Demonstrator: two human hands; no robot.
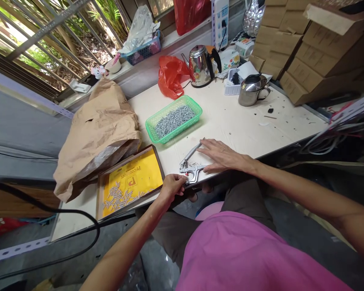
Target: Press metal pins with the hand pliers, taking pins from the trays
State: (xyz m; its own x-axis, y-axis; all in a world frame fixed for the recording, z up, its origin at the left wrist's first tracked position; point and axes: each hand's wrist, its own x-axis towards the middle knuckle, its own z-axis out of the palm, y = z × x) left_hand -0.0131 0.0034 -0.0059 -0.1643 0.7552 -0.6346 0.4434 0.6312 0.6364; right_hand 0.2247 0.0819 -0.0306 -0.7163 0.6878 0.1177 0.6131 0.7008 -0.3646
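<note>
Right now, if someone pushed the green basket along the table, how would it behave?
The plastic basket probably feels heavy for its size, since screws fill its floor. Its low walls and flat base suggest sliding rather than tipping. Its perforated sides may flex slightly.

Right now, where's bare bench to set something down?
Biggest patch: the white tabletop between the green plastic basket of screws, the steel pot and the right hand, with a few specks on it. Crowded: near left, where the brown paper sack, yellow tray of screws, metal hand tool and left hand bunch together.
</note>
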